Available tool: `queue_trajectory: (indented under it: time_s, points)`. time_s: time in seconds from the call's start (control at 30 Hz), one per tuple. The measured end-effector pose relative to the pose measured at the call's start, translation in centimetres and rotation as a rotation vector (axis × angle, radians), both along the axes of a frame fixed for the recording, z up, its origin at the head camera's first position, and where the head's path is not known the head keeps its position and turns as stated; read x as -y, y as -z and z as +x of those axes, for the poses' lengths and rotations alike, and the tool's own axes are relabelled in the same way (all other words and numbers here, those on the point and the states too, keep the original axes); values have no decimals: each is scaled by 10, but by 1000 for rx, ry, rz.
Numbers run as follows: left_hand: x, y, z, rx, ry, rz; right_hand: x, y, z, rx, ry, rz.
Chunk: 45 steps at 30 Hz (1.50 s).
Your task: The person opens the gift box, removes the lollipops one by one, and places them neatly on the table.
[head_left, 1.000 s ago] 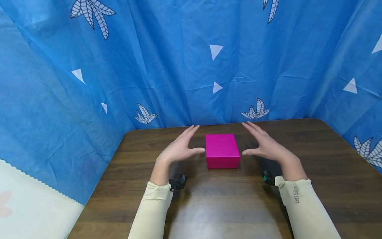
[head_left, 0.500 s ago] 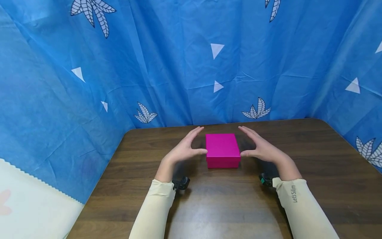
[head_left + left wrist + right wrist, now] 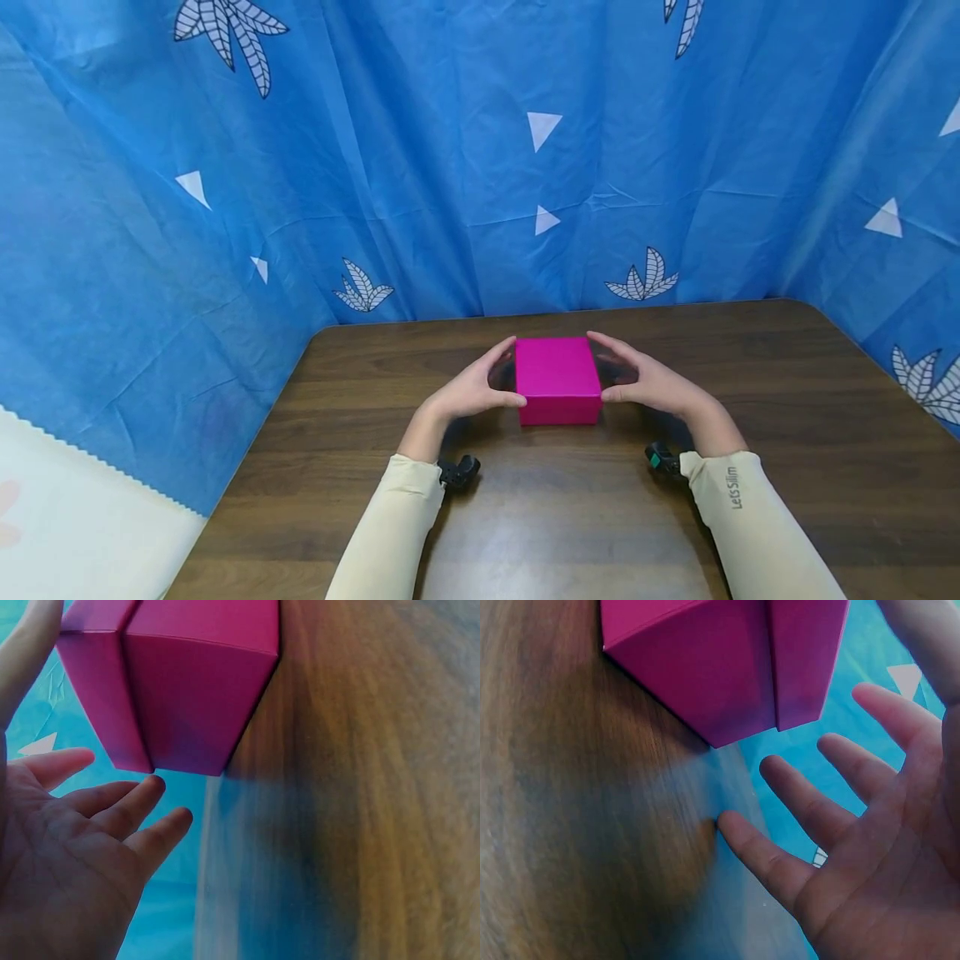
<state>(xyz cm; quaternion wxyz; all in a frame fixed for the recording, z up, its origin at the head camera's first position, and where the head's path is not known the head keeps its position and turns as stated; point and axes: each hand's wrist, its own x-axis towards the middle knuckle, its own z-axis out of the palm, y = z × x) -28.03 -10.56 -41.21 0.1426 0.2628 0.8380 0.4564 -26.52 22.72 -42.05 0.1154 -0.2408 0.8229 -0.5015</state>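
Observation:
A magenta lidded box (image 3: 557, 367) sits on the brown wooden table, and the wrist views show the seam where its lid overlaps the base. At its left side is my left hand (image 3: 472, 390), thumb at the front left corner and fingers spread along the side. My right hand (image 3: 652, 383) mirrors it on the right, thumb by the front right corner. In the left wrist view the fingers (image 3: 154, 836) reach toward the box's far end without curling round it. The right wrist view shows the right fingers (image 3: 769, 859) spread, with a gap to the box.
The wood-grain table (image 3: 562, 525) has its back edge just behind the box. A blue curtain (image 3: 450, 167) with white leaves and triangles hangs behind and on both sides. A white cloth (image 3: 75, 517) lies at the lower left. Both wrists wear small black devices (image 3: 459, 472).
Both hands have moved inward from either side, closer to the box, and their fingertips have come lower beside it. The box stays in the same spot on the table.

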Motion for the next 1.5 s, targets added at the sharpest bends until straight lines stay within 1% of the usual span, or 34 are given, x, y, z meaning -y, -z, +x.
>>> queue_trajectory:
  time_s: [0.1, 0.2, 0.37, 0.5, 0.8, 0.9, 1.07, 1.37, 1.5]
  points:
    - [0, 1, 1, 26, 18, -11, 0, 3, -1, 14, -12, -15]
    - [1, 2, 1, 39, 24, -5, 1, 4, -1, 23, -24, -19]
    - [2, 6, -1, 71, 34, 39, 1, 5, 0, 38, -39, -1]
    - [2, 8, -2, 92, 31, 65, 1, 5, 0, 43, -29, 19]
    - [0, 11, -4, 85, 31, 93, 1, 6, 0, 53, -22, 22]
    - [-1, 12, -5, 78, 27, 89, 0, 7, -1, 57, -22, 12]
    - [-2, 14, -6, 60, 38, 98, -1, 9, -1, 69, -25, -14]
    - [-4, 14, -7, 35, 31, 90, -1, 8, -1, 66, -21, -30]
    - [-4, 13, -6, 29, 32, 102, -2, 8, -1, 66, -22, -41]
